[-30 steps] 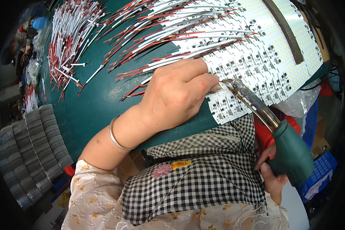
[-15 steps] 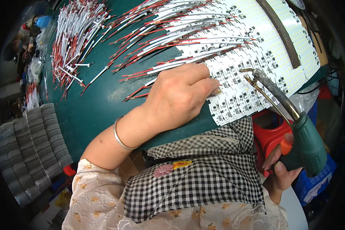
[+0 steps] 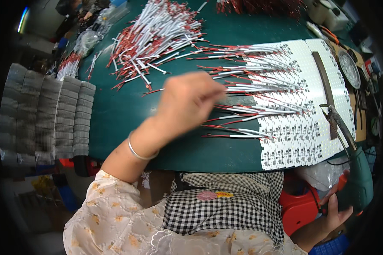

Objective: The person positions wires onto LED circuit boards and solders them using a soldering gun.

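Observation:
My left hand (image 3: 187, 102) hovers over the green table between the loose wires and the circuit boards. Its fingers look curled but are smeared by motion, so what they hold, if anything, does not show. My right hand (image 3: 334, 216), low on the right, is closed around the handle of a green soldering gun (image 3: 358, 182). The gun's bent metal tip (image 3: 327, 107) points up over the boards. White circuit boards (image 3: 291, 146) lie overlapped in a sheet. Red-and-white wire pairs (image 3: 247, 136) rest in rows with one end on them.
A large heap of loose red-and-white wires (image 3: 157, 38) lies at the back left. A dark bar (image 3: 324, 89) lies across the boards. Stacks of grey ridged parts (image 3: 47, 119) stand at left. At the far right is a round metal dish (image 3: 349, 68); a red stool (image 3: 300, 208) is below the table.
My left hand has come off the boards' near edge and now moves over the bare table. The view has shifted, showing more of the table's far side. The soldering gun remains in my right hand.

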### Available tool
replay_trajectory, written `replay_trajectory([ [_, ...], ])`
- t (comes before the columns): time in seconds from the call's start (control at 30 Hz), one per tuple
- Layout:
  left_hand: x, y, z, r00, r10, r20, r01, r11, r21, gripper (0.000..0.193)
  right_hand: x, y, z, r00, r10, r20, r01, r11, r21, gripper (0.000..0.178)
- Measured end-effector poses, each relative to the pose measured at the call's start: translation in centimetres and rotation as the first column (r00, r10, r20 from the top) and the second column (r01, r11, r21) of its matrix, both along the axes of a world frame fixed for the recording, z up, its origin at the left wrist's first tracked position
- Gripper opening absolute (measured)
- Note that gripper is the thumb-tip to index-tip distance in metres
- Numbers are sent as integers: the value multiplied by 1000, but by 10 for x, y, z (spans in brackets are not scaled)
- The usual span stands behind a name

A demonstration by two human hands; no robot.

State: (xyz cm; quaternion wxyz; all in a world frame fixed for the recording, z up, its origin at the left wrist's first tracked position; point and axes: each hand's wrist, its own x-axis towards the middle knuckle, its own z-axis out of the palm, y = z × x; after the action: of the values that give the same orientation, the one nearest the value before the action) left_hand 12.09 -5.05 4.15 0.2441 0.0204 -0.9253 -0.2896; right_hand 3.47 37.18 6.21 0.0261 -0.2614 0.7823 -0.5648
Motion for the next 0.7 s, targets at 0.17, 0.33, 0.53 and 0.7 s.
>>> replay_trajectory([
  [0.17,36,-74,9,906,368,211,-353,930,-104,15,3,-22,-24,997,-6,72,15,993,-116,62],
  [0.33,33,-73,-19,962,241,130,-187,926,-329,16,5,-35,-31,976,-59,212,103,974,-203,63],
  [0.53,41,-92,-4,945,304,122,-298,952,-68,10,2,-27,-35,968,-53,244,112,965,-237,64],
  [0.7,70,-136,7,901,426,84,-389,878,-280,37,2,-23,-38,961,-36,273,113,956,-270,63],
])
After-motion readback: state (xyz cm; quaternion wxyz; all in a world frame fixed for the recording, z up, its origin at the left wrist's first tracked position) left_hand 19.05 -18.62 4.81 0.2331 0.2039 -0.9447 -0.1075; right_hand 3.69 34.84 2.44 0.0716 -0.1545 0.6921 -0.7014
